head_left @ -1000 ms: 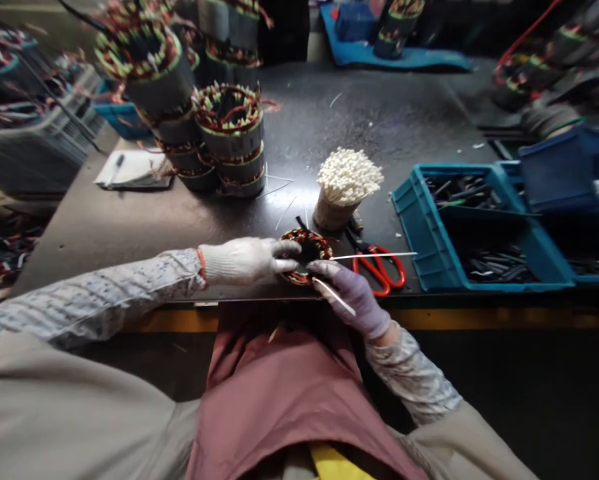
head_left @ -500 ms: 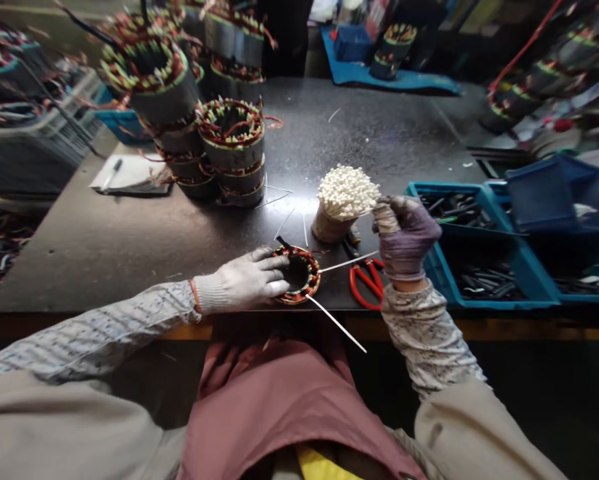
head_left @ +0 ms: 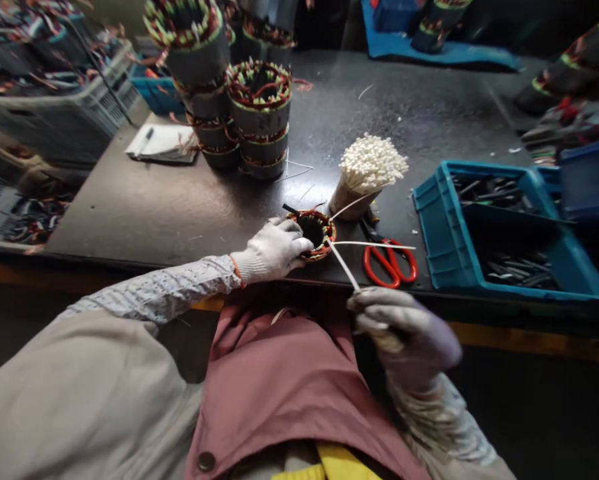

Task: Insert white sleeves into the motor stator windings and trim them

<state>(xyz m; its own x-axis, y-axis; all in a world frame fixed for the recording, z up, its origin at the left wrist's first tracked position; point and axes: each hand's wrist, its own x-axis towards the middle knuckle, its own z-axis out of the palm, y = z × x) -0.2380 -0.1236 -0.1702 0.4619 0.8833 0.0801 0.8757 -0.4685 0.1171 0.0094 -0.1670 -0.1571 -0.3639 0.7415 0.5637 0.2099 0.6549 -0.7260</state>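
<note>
A motor stator (head_left: 331, 233) with red and yellow-green windings stands near the table's front edge. Gripping its left side is my gloved left hand (head_left: 274, 248), fingers over the rim. From the stator's right side several white cable ties stick out. My gloved right hand (head_left: 397, 323), closed in a pinch, holds the end of one white cable tie (head_left: 343, 265) that slants down toward me. Another tie (head_left: 374, 245) points right, over red-handled scissors (head_left: 390, 263). Behind them, a brown cup (head_left: 347, 202) holds a dense bundle of white cable ties (head_left: 372, 160).
Stacked stators (head_left: 259, 120) rise at the back left beside a notepad (head_left: 159, 142) with a pen. Blue bins (head_left: 432, 227) with dark pieces line the right side. A grey crate (head_left: 64, 127) is at far left, a blue mat (head_left: 444, 53) at the back.
My right hand has moved from beside the cup down toward me and now pinches a cable tie end. My left hand stays on the stator. The view has shifted.
</note>
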